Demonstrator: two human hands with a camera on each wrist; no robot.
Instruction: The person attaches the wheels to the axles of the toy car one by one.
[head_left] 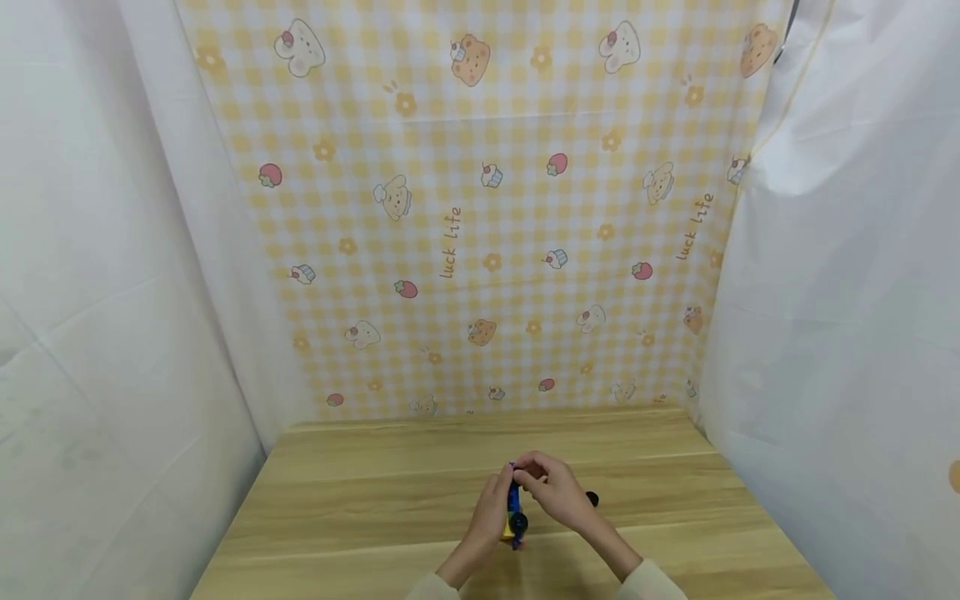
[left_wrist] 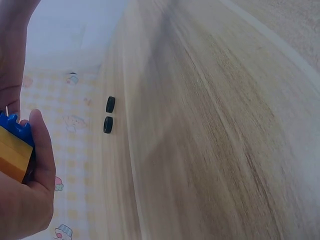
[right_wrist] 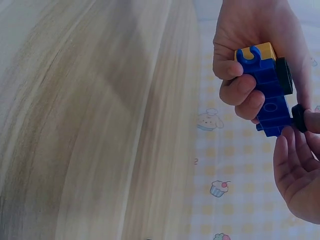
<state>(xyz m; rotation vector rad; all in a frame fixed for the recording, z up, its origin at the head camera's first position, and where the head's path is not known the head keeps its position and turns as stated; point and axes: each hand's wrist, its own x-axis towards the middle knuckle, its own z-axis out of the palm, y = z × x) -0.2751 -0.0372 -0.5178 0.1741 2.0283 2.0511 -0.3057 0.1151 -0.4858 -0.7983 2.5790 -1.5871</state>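
Toy block car (right_wrist: 264, 89): blue body on a yellow base, black wheels on its side, held above the tabletop (head_left: 375, 500) near its front edge.
Left hand (head_left: 489, 517): fingers curled round the car.
Right hand (head_left: 555, 492): fingers pinch a wheel at the car's end.
Loose wheels (left_wrist: 108, 114): two, lying just right of the hands.
Room: bare wood runs left, right and back to the checked backdrop (head_left: 480, 208).

Glossy plastic toy block (right_wrist: 265, 90); matt wood-grain table (head_left: 390, 500)

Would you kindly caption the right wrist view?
Both hands hold a blue-and-yellow toy block car above the wooden table.
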